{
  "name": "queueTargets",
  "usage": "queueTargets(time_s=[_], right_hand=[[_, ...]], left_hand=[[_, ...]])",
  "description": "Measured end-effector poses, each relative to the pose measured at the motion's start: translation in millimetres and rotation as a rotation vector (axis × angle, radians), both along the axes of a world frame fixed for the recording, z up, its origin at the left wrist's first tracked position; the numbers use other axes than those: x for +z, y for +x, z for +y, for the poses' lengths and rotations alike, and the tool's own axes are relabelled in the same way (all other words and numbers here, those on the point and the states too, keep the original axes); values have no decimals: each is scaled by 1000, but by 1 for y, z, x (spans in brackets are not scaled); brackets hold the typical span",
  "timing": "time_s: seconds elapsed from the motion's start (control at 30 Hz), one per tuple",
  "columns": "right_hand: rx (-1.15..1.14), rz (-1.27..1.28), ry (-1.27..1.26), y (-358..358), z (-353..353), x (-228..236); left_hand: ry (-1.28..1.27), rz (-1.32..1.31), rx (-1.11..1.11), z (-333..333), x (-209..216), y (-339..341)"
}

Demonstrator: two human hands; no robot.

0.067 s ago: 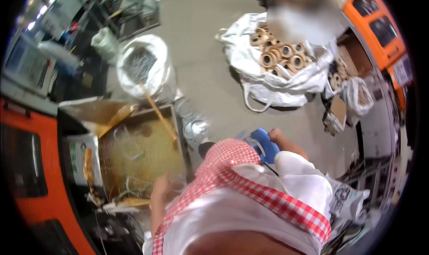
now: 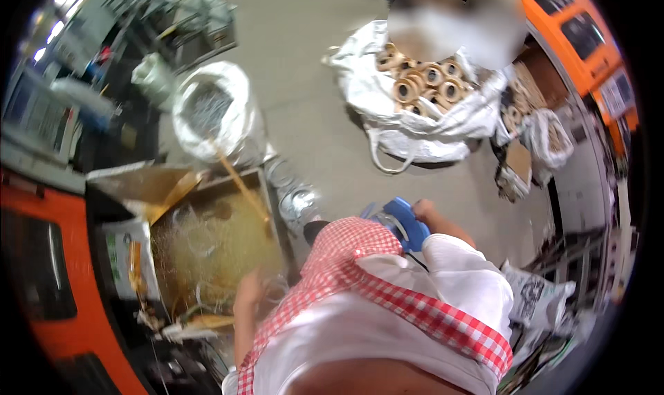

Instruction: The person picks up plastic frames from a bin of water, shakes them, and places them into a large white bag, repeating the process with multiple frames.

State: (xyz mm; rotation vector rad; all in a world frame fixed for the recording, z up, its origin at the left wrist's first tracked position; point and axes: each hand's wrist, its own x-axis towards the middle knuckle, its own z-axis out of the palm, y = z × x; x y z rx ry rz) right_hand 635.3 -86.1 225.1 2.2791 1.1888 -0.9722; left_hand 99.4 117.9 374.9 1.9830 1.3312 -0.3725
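Note:
At my right side, my right hand (image 2: 425, 211) has its fingers curled at the edge of a blue plastic object (image 2: 408, 222) with a clear, rounded part on it. Its exact kind does not show, and my apron hides its lower part. Over the near right corner of a shallow bin (image 2: 275, 222), my left hand (image 2: 251, 288) hangs low and blurred, its fingers not readable. Clear plastic loops (image 2: 277, 290) appear beside it; whether it holds them is unclear. The bin contains yellowish, murky contents with clear strands, and a wooden stick (image 2: 242, 187) slants across its far edge.
A white sack (image 2: 238, 111) of grey pieces stands behind the bin. Farther right, a large white bag (image 2: 415, 135) holds several tan rings (image 2: 432, 75), with a blurred person beyond. Orange machines (image 2: 41, 256) flank the left and far right; smaller bags (image 2: 550, 146) lie at right.
The whole view has shifted slightly, so the far bags sit a little farther left. My right hand stays at the blue object, and my left hand remains over the bin's corner.

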Motion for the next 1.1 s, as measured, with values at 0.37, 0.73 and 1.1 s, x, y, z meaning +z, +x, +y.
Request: queueTargets(time_s=[0.37,0.73,1.1], right_hand=[[-314,348,432,-10,55,-33],[-377,371,515,118,206,-48],[-570,222,461,202,132,-76]], left_hand=[[5,88,-233,78,-33,73],[55,-62,-108,225,-34,190],[-85,-133,-499,350,-26,453]])
